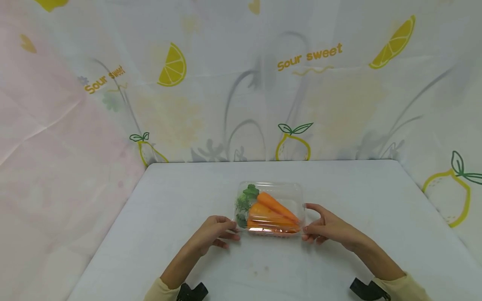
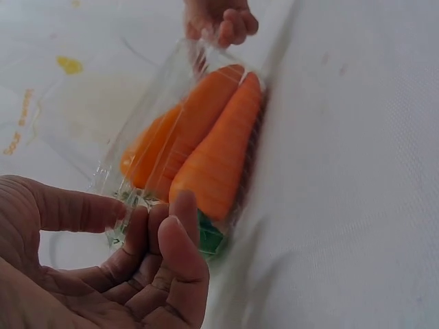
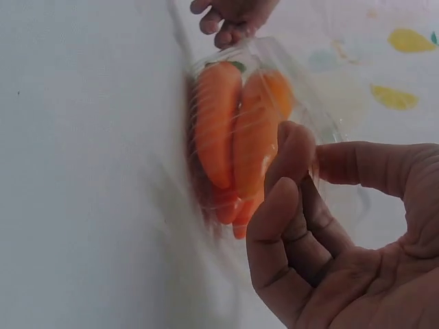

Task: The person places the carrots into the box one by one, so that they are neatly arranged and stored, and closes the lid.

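A clear plastic box with a lid is between my two hands at the middle of the table. Inside it lie several orange carrots, with green broccoli along the left end. My left hand pinches the box's left end near its front corner, thumb against fingers. At the opposite end, my right hand pinches the edge between thumb and fingers. In the right wrist view, curled fingers hide part of the box wall; red pieces show below the carrots.
The white table spreads around the box. Behind it hangs a pale cloth printed with lemons and lettering, which also covers the sides. A black strap piece sits at the left wrist, another black piece at the right.
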